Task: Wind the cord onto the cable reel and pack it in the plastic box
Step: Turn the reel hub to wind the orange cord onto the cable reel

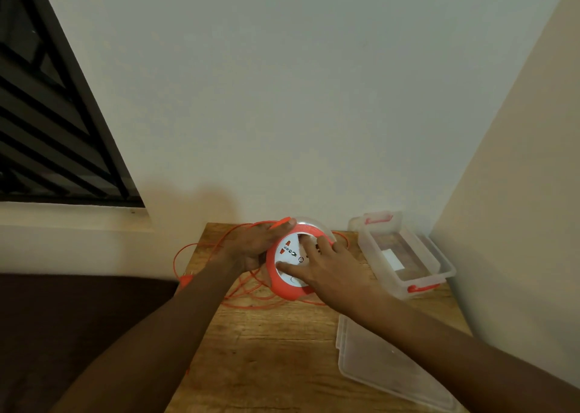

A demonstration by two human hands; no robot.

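A round orange and white cable reel [290, 257] is held tilted above the wooden table [266, 350], its socket face toward me. My left hand [251, 244] grips its left rim from behind. My right hand [326, 266] lies on the white face with fingers spread across it. Loose orange cord [248, 299] loops over the table under the reel and hangs off the left edge, where the plug [185, 280] dangles. The clear plastic box [405, 255] with orange clips stands open and empty at the back right.
The box's clear lid [386, 368] lies flat on the table's right front part. Walls close in behind and to the right. A window with dark bars [47, 114] is at the left, and a dark surface [62, 334] lies left of the table.
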